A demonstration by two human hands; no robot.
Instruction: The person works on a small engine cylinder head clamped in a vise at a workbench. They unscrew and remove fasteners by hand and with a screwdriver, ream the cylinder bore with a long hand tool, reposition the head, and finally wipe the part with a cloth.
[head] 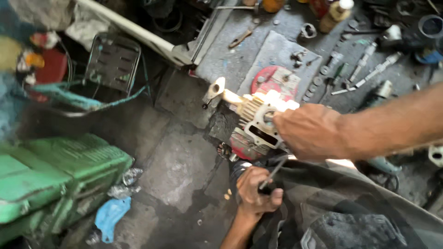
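A: What do the floor and room show?
B: A stained concrete floor (184, 161) fills the centre. A grey mat (272, 50) lies at upper centre, strewn with a wrench (241, 38), washers and bolts. A metal stool (113, 60) stands at upper left; green crates (55, 175) sit at lower left, a blue rag (110, 219) just beside them.

A: Containers?
B: A brown bottle (336, 13) with a pale cap stands at the top edge, right of centre; its contents cannot be told. A blue-rimmed round tub (431, 27) sits in the upper right corner.

A: And the hands?
B: The right hand (311, 131), at centre right, has its grip clamped around a pale finned engine cylinder (258, 115), held above a red engine part (272, 78). The left hand (256, 189), at lower centre, has its grip pressed around the dark handle of a slim tool (274, 173) whose shaft angles up toward the cylinder.

A: Open room?
B: Bare floor lies left of the cylinder, between crates and mat.
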